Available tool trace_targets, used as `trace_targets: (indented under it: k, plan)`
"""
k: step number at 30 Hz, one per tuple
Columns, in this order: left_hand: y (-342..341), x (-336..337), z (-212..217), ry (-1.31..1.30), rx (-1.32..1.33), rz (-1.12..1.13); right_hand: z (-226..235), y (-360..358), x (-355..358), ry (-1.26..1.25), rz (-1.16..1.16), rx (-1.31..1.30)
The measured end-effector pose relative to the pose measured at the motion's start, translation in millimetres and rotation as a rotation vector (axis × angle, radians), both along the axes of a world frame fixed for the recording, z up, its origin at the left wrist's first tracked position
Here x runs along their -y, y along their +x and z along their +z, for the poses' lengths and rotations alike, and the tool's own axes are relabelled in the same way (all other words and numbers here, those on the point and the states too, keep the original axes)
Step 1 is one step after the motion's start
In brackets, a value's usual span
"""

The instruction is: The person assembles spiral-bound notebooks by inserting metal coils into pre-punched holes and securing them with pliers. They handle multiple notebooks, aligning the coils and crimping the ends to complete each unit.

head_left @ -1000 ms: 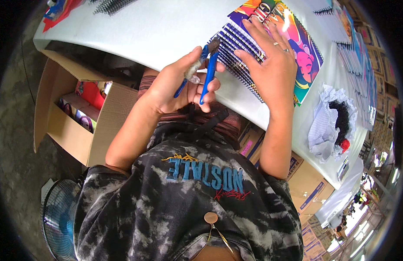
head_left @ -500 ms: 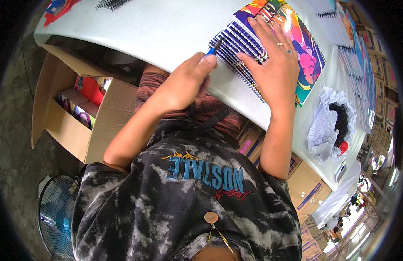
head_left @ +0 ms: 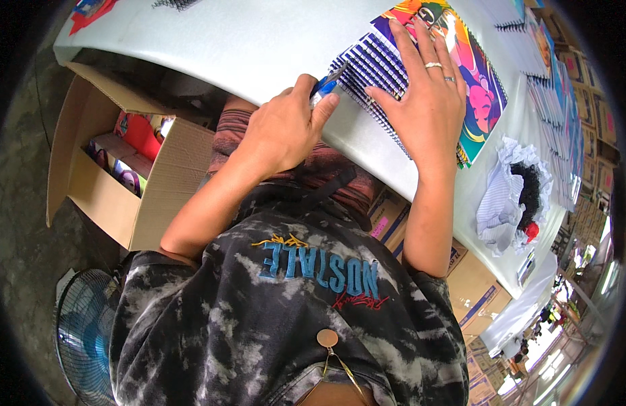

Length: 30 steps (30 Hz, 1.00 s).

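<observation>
My left hand point(head_left: 284, 127) is closed around blue-handled pliers point(head_left: 324, 88), whose dark jaws point at the bound edges of the notebooks. A fanned stack of spiral notebooks point(head_left: 368, 62) lies at the table's near edge, their black wire coils stepped in rows. The uppermost one has a colourful cover point(head_left: 480, 111) in orange, purple, pink and green. Across this stack my right hand point(head_left: 431, 101) lies flat with its fingers spread, two rings showing. Whether the jaws touch a coil I cannot tell.
On the white table point(head_left: 259, 47), crumpled paper holding black coil scraps point(head_left: 526, 193) sits at right. Stacked notebooks point(head_left: 553, 128) line the far right. An open carton point(head_left: 174, 186) stands below the table at left, near a fan point(head_left: 89, 331). More cartons point(head_left: 478, 287) are at lower right.
My left hand has turned and shifted slightly, so more of the pliers' blue and pale handles shows. The right hand stays on the notebooks, nearly still.
</observation>
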<state>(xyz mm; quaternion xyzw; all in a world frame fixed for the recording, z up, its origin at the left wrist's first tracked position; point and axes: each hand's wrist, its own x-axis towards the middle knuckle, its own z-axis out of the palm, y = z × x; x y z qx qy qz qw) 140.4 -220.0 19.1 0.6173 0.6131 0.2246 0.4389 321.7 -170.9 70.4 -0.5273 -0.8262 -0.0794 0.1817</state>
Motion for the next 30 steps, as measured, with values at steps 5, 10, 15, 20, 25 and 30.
trace_targets:
  k: [5, 10, 15, 20, 25, 30]
  plan:
    - [-6.7, -2.3, 10.2, -0.676, 1.085, 0.061, 5.3, -4.3, 2.2, 0.014, 0.023, -0.002]
    - [-16.0, -8.6, -2.9, -0.605, 0.930, -0.003, 7.2, -5.2, 2.7, 0.019, 0.044, -0.006]
    - [-6.3, -6.7, 2.4, -0.216, 0.082, -0.021, 7.3, -10.5, 4.1, 0.017, 0.002, 0.056]
    - [-11.2, -7.6, 7.4, -0.809, 1.125, 0.154, 3.0, -20.3, 6.6, 0.077, -0.072, 0.149]
    - [-14.5, -11.7, 5.9, -0.260, 0.111, -0.023, 14.1, -20.7, 10.1, -0.118, -0.086, 0.119]
    - [-9.8, -13.3, 10.9, -0.200, -0.029, -0.032, -1.8, -30.9, 9.5, 0.031, -0.125, 0.098]
